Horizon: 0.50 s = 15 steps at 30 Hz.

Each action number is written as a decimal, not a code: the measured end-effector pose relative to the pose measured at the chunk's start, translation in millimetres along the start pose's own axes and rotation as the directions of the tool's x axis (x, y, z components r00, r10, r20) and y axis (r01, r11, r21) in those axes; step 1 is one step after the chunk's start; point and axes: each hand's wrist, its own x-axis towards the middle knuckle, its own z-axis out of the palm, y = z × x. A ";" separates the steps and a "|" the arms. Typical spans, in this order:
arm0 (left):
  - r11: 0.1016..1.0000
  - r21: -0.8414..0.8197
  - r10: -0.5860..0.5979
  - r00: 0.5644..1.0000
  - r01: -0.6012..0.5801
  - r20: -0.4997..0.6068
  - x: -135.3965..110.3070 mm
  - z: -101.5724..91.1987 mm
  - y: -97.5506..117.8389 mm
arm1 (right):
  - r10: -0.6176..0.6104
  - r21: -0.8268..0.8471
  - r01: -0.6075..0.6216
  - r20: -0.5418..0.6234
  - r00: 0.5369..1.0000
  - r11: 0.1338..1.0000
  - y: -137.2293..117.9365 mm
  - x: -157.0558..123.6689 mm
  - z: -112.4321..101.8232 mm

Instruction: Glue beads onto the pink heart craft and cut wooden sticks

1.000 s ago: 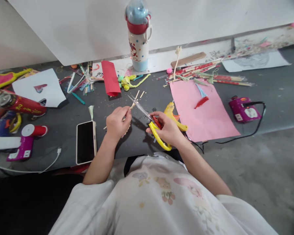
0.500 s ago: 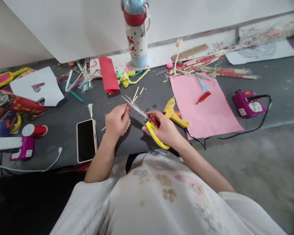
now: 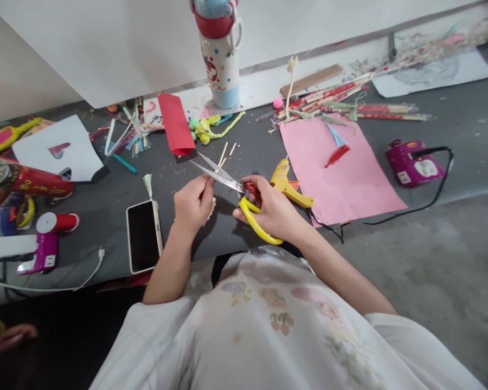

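Note:
My right hand grips yellow-and-red handled scissors, whose blades stand apart and point up-left toward my left hand. My left hand is closed in a pinch on a thin wooden stick with a small pale beaded piece hanging under the fingers. The stick lies between the blades. Both hands hover over the dark grey table just in front of my body.
A yellow glue gun lies right of my right hand, beside a pink paper sheet. A phone lies left of my left arm. A dotted bottle, red folded paper, stick bundles and purple power strips surround them.
The scissor blades have spread wider and swung lower and to the left around the stick. Both hands stay nearly in place; the view has shifted slightly.

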 end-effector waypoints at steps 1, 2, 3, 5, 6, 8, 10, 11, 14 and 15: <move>1.000 -0.005 -0.007 1.000 0.007 0.005 -0.1 -0.3 0.3 | 0.002 -0.002 -0.002 0.004 1.000 1.000 -0.3 0.0 -0.2; 1.000 -0.010 -0.012 1.000 0.012 0.007 -0.1 -0.5 0.6 | 0.004 -0.001 -0.004 0.008 1.000 1.000 -0.3 0.0 -0.1; 1.000 -0.014 -0.017 1.000 0.017 0.009 -0.1 -0.7 1.1 | 0.007 0.002 -0.007 0.011 1.000 1.000 0.0 -0.1 0.1; 1.000 -0.012 -0.026 1.000 0.027 0.011 0.1 -0.8 1.9 | 0.010 0.009 -0.010 0.011 1.000 1.000 1.1 -0.2 1.1; 0.999 -0.009 -0.032 0.999 0.032 0.010 0.2 -0.8 2.3 | 0.011 0.010 -0.011 0.011 1.000 1.000 1.7 -0.2 1.7; 0.999 0.002 -0.047 0.999 0.047 0.010 0.3 -0.5 2.6 | 0.012 0.008 -0.012 0.007 1.000 1.000 2.5 -0.4 2.6; 0.998 0.011 -0.060 0.998 0.060 0.010 0.1 -0.1 2.4 | 0.005 0.002 -0.005 0.005 1.000 1.000 2.8 -0.5 2.9; 0.998 0.012 -0.066 0.998 0.066 0.011 0.0 0.1 2.2 | -0.001 -0.007 0.001 0.006 1.000 1.000 2.7 -0.5 2.8; 0.996 0.006 -0.084 0.996 0.084 0.021 -0.8 0.2 1.8 | -0.032 -0.044 0.033 0.014 0.999 0.999 2.1 -0.6 1.5; 0.996 0.000 -0.090 0.996 0.090 0.024 -1.0 0.1 1.9 | -0.043 -0.048 0.044 0.019 0.999 0.998 2.1 -0.6 1.0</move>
